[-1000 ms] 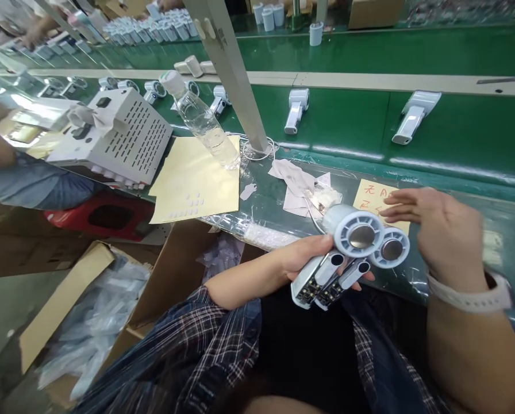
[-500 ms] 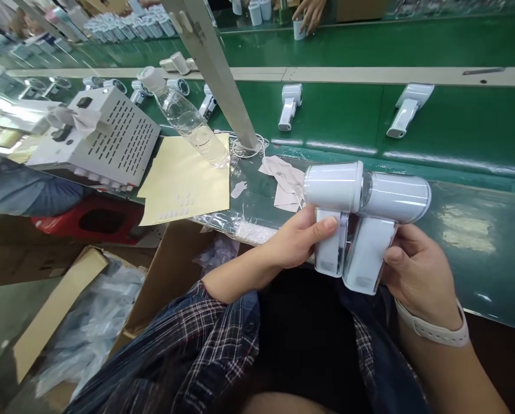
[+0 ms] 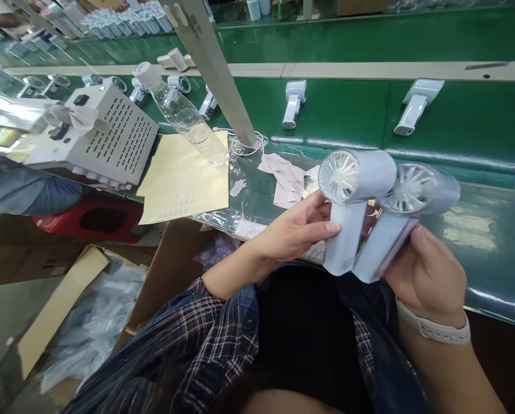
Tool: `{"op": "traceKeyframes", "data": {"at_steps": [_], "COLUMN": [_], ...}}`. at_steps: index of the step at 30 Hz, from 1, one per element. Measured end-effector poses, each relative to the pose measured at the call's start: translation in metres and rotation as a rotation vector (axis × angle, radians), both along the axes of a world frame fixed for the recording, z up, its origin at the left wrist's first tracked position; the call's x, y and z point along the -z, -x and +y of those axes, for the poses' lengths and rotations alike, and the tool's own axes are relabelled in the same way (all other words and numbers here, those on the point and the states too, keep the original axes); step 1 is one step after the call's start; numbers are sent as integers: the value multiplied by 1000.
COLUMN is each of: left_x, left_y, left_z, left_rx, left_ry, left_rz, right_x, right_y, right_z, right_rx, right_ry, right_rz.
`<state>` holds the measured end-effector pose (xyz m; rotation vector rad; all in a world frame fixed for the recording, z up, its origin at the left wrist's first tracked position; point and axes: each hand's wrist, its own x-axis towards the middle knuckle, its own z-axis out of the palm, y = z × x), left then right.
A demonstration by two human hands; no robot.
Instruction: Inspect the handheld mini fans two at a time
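Observation:
Two pale blue handheld fans are held side by side above the bench's near edge, their round vented heads turned partly toward me. My left hand (image 3: pixel 303 230) is closed on the handle of the left handheld fan (image 3: pixel 346 236), thumb across its front. Around the handle of the right handheld fan (image 3: pixel 380 247) wraps my right hand (image 3: pixel 427 270), with a pale band on the wrist; its fingers behind the handle are largely hidden. The two fans stand close together, handles almost touching at the bottom. The right fan's head looks smeared by motion.
A post (image 3: pixel 216 75) rises from the bench beside a water bottle (image 3: pixel 184 121) lying tilted on yellow paper (image 3: pixel 206 190). Crumpled tissue (image 3: pixel 283 178) lies nearby. More fans (image 3: pixel 294 103) rest on the green belt (image 3: pixel 348 115). A vented metal box (image 3: pixel 111 132) stands left; an open carton (image 3: pixel 162 270) sits below.
Both fans have been turned, so their vented round ends now face me, and shifted slightly right. Fans on the belt moved slightly right. The co-worker's hand at the top is gone from view.

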<state>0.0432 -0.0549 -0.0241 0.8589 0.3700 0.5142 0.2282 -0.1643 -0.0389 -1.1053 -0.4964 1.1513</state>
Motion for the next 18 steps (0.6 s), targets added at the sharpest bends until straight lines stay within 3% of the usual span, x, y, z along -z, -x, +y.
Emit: {"op": "traceKeyframes", "data": {"at_steps": [6,12,18], "left_x": [4,0,9], "left_y": [-11,-16,-12], "left_z": [6,3,7], "left_rx": [-14,9,-103], "left_ry": [-45,-1,49], "left_rz": [12,-26,-15], "right_x": [0,0,-7], "right_y": [5,9,12], "right_z": [8,11,11], "right_rx": [-30,-47,88], "right_ry": [74,22,-64], "right_rz": [174,176,199]}}
